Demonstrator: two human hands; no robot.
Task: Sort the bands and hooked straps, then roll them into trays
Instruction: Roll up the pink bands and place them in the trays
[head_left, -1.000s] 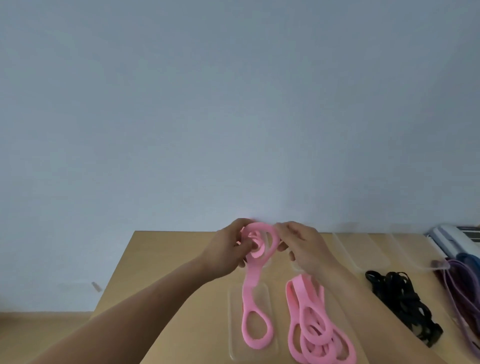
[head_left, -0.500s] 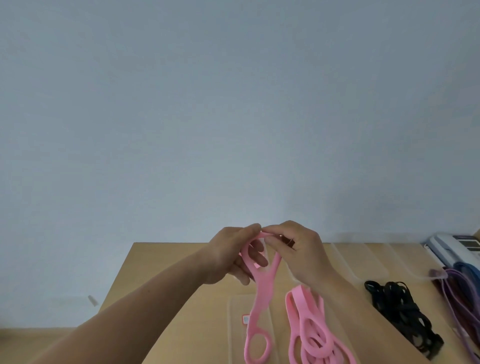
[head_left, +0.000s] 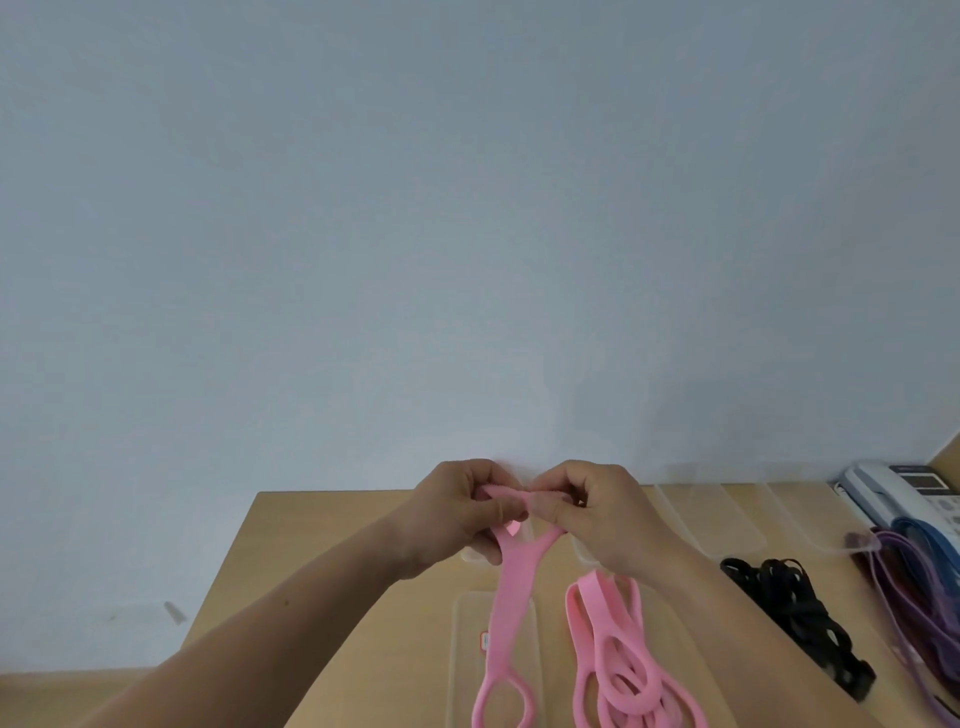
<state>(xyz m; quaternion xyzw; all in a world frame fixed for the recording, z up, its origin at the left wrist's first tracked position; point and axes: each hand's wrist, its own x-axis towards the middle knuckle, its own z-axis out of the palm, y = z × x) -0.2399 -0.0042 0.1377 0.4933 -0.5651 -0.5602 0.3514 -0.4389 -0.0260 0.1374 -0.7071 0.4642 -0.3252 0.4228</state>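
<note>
both hands, left hand (head_left: 457, 512) and right hand (head_left: 602, 514), pinch the pink band's (head_left: 511, 587) top end above the desk's (head_left: 322, 545) far edge, starting its roll; next, winding tightly down toward the clear tray (head_left: 530, 670) below.

Open tabletop (head_left: 322, 545) left; strap piles (head_left: 795, 613) right

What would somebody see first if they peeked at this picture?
Two hands meet in the middle: the left hand and the right hand both pinch the top of a long pink band, which hangs down over a clear tray. Just to its right a heap of pink bands lies on the wooden table, and farther right sits a tangle of black straps.
</note>
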